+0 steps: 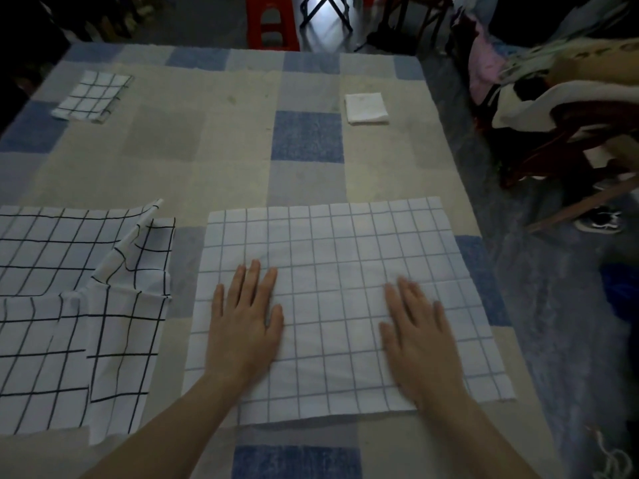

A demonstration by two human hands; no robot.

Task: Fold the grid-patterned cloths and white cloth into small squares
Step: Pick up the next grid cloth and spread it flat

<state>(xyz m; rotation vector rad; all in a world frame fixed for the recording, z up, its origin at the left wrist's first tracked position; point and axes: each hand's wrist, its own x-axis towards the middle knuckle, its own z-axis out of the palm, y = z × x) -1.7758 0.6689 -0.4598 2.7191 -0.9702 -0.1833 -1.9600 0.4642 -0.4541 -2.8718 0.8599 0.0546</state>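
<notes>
Pressing both palms flat on the light-grid cloth [339, 299], fingers straight and relaxed, nothing pinched. My left hand [243, 323] sits on its near-left part, my right hand [420, 337] on its near-right part, bare cloth between them. This cloth lies spread flat at the near middle of the table [307, 136]. Just beside it on the left is a black-grid cloth [79, 305], partly folded and rumpled, one corner sticking up, not touching my hands. Far left, a folded black-grid square [91, 95]. Far right, a folded white cloth [366, 108]. Both are well apart from my hands. Right hand slightly blurred.
</notes>
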